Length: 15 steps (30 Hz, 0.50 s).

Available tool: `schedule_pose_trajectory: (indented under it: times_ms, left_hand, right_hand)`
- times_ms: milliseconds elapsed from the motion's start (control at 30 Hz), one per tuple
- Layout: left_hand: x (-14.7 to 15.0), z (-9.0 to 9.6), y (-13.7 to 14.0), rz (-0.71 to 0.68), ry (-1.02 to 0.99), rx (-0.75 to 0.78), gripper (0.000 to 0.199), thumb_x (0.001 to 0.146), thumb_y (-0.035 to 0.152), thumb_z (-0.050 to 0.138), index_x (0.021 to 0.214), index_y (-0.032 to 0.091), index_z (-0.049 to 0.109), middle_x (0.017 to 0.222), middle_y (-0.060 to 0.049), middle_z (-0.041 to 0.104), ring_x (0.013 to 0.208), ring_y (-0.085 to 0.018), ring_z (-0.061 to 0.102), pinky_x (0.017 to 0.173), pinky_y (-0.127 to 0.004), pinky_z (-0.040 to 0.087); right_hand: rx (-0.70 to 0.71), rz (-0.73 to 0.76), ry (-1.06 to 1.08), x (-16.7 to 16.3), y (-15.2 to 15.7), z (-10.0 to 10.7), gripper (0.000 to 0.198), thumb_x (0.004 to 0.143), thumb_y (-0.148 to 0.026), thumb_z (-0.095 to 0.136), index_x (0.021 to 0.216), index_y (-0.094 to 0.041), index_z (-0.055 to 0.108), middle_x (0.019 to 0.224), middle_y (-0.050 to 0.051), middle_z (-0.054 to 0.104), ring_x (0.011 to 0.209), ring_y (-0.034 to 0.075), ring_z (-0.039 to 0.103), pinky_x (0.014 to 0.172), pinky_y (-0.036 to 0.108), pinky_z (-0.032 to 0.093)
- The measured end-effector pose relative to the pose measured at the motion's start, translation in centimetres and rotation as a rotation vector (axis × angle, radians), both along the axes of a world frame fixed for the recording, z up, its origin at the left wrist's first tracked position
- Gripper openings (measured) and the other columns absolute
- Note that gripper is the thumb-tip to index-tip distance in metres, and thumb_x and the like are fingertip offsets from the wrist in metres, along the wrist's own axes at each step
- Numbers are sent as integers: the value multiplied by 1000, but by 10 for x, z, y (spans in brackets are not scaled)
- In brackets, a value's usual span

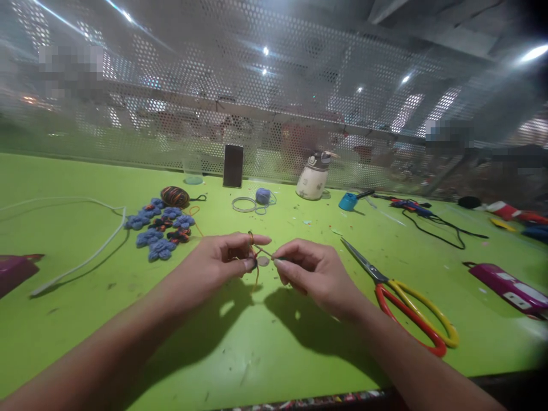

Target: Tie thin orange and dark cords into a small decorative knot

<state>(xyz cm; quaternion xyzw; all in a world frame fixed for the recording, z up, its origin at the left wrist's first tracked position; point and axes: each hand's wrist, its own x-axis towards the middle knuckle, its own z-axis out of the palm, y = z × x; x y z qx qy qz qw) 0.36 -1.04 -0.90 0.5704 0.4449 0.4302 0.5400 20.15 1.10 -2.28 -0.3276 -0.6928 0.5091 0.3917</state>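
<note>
My left hand (222,258) pinches a small piece of dark and orange crochet work (256,262) between thumb and fingers, its index finger stretched out with yarn looped around it. In my right hand (314,271) is a thin crochet hook (264,252), gripped between thumb and fingers, its tip reaching to the yarn at the left fingers. An orange strand (197,220) runs back from the left hand toward a dark multicoloured yarn ball (174,196). Left of my hands lie several crocheted flowers (161,248), blue ones and dark orange-mixed ones.
Large scissors (413,308) with red and yellow handles lie to the right. Farther back stand a phone (233,166), a clear cup (193,171), a blue yarn ball (262,196) and a white bottle (313,178). A purple power strip (509,287) is at the right; a white cable (105,242) at the left.
</note>
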Motion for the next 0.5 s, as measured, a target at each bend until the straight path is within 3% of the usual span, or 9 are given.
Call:
schedule_pose_trajectory:
  times_ms: [233,500]
  left_hand:
    - [4,1,-2,-39,-46,-4,44,77,17,67,121,17,63,74,3,57,74,-13,51,74,-30,38]
    - [6,2,-4,-72,-8,69,61,80,18,64,139,19,46,72,4,51,70,-13,47,69,-29,37]
  right_hand:
    - [-12,-22,-68,-1,1,2,14,83,-27,62,88,-13,61,59,-3,54,45,6,39,42,21,29]
    - [-22,21,-88,-3,-1,1,30,85,-21,59,114,-14,64,57,-5,52,44,6,37,42,21,30]
